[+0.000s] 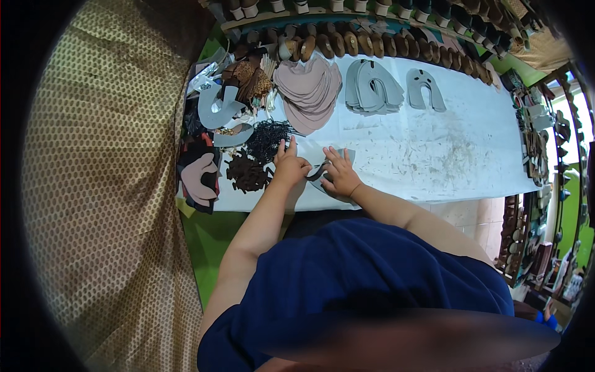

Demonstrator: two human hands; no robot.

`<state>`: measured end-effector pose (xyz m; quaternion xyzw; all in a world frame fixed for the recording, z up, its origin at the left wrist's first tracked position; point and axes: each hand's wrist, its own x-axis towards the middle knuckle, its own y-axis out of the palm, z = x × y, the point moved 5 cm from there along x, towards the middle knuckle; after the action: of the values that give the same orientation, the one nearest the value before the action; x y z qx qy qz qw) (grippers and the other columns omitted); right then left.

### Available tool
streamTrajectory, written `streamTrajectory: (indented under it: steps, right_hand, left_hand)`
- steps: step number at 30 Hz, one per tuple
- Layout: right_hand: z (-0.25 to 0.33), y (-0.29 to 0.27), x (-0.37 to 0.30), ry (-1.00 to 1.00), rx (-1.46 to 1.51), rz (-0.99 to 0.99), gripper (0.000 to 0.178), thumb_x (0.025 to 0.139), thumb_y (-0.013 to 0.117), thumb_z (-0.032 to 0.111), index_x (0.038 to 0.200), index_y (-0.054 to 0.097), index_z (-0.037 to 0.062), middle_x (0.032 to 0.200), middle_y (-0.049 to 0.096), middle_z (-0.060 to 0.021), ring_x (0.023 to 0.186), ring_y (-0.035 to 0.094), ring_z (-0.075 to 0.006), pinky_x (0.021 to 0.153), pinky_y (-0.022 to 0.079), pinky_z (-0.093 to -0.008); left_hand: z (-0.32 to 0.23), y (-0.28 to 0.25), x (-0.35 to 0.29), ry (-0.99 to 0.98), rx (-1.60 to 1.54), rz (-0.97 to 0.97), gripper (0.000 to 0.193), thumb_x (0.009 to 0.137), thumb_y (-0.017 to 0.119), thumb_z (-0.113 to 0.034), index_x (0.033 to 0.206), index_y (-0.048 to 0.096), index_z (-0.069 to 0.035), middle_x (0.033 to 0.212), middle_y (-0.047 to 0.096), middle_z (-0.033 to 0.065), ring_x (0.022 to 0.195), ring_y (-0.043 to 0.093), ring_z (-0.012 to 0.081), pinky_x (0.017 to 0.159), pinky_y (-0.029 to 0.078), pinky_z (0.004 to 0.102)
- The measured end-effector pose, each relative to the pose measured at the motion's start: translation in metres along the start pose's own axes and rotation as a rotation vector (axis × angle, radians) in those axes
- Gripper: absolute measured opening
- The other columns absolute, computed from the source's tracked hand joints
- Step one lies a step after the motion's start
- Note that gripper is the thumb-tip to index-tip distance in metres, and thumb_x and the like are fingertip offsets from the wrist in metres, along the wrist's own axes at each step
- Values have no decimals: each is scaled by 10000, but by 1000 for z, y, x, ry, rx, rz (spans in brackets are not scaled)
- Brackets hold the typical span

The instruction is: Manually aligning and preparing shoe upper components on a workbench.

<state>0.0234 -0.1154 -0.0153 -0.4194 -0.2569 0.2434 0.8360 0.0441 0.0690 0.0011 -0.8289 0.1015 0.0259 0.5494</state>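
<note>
My left hand (291, 167) is low over the white-covered table. Two of its fingers stretch upward, while thumb and forefinger seem pinched at the end of a narrow dark strip (317, 171). The strip curves across toward my right hand (339, 173), which lies with spread fingers on a grey U-shaped shoe-upper piece (351, 154). Much of that piece is hidden under the hand. Beside my left hand are a pile of short dark brown strips (246, 173) and a tangle of black thin straps (266, 140).
Stacked pinkish pieces (310, 87), stacked grey uppers (373, 88) and a single grey upper (426, 90) lie farther back. Scraps and cut pieces (220, 108) crowd the left end. Rows of brown shoe forms (353, 43) line the back; a patterned curtain (111, 186) hangs left.
</note>
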Motion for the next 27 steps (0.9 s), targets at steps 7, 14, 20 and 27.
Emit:
streamTrajectory:
  steps: [7, 14, 20, 27]
  right_hand:
    - [-1, 0, -1, 8, -29, -80, 194, 807, 682, 232, 988, 672, 166, 1556, 323, -152, 1454, 258, -395, 1117, 150, -709]
    - [4, -5, 1, -8, -27, -42, 95, 781, 672, 204, 861, 680, 155, 1547, 344, -139, 1455, 255, -392, 1114, 145, -716]
    - [3, -5, 0, -11, -12, -56, 97, 774, 673, 211, 853, 682, 155, 1536, 365, -134, 1457, 254, -385, 1118, 135, -717]
    - [4, -5, 0, -10, -38, -35, 108, 778, 666, 201, 858, 684, 130, 1525, 385, -117, 1457, 263, -362, 1119, 143, -715]
  left_hand:
    - [-6, 3, -1, -9, 12, -28, 188, 664, 841, -324, 839, 791, -280, 1609, 231, 193, 1463, 159, 458, 1139, 220, 532]
    - [8, 10, 3, -4, -20, -65, 144, 712, 776, -332, 836, 795, -262, 1593, 266, 205, 1451, 190, 466, 1142, 232, 517]
    - [-7, 1, 9, 7, 2, -6, 122, 695, 769, -313, 790, 787, -238, 1586, 299, 183, 1447, 215, 453, 1142, 241, 507]
    - [-18, 5, 5, 165, 2, -157, 37, 667, 716, -180, 681, 743, -159, 1488, 472, 101, 1400, 351, 369, 1070, 322, 520]
